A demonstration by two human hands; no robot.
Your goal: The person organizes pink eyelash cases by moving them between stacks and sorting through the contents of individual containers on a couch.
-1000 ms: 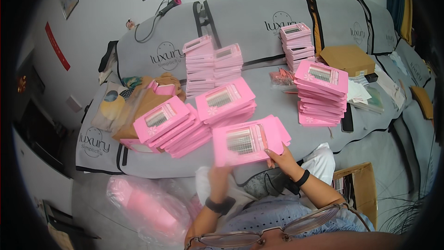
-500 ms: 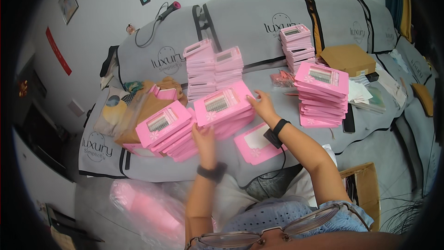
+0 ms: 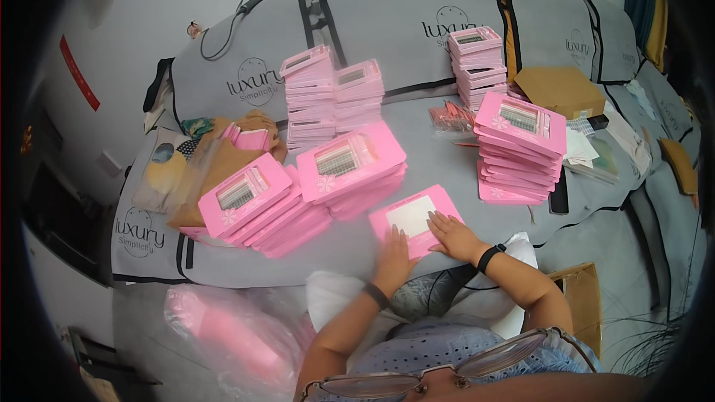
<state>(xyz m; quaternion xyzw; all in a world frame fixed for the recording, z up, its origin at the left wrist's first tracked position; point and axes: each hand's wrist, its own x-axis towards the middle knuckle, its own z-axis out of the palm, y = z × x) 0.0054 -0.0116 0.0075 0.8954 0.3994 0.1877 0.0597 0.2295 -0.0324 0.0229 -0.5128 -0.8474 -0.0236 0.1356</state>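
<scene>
Both my hands rest on a flat pink card sleeve (image 3: 402, 212) with a white window, which lies on the grey sofa cover near its front edge. My left hand (image 3: 395, 260) has its fingers stretched over the sleeve's near left part. My right hand (image 3: 456, 238) lies flat across its right side, fingers straight. Just left of the hands stands a stack of pink windowed packs (image 3: 351, 164), with rows of fine dark strands like false lashes showing in the top one. Beside it leans another pink stack (image 3: 249, 197), spread out sideways.
On the right rises a tall pink stack (image 3: 521, 149) next to a black phone (image 3: 558, 192) and a brown carton (image 3: 562, 91). Paler stacks (image 3: 309, 97) stand against the backrest. A clear bag (image 3: 450, 117) holds small pinkish items. A plastic-wrapped pink bundle (image 3: 234, 335) lies on the floor.
My hands have left the top pack of the middle stack and come down, toward me, onto the pink sleeve. That pack stays on its stack. The view has shifted slightly.
</scene>
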